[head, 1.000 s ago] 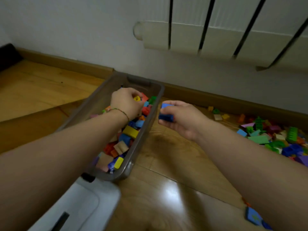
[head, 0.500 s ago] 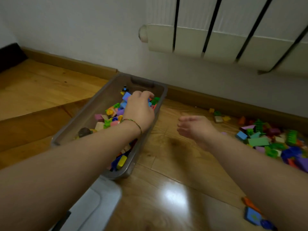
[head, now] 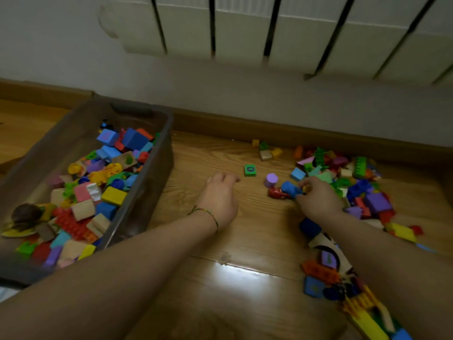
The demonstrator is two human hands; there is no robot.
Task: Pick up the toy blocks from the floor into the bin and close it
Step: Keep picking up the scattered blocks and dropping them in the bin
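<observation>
Both forearms are bare; a thin braided bracelet (head: 205, 213), seemingly green and yellow, circles the left wrist.

A white radiator (head: 245, 28) hangs on the wall (head: 220, 92) above a wooden skirting board (head: 306, 134).

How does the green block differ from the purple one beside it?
The green block is a cube with a dark mark on top; the purple block is a plain upright cylinder. The green block lies alone; the purple block stands beside a red toy car. Both sit on the floor.
</observation>
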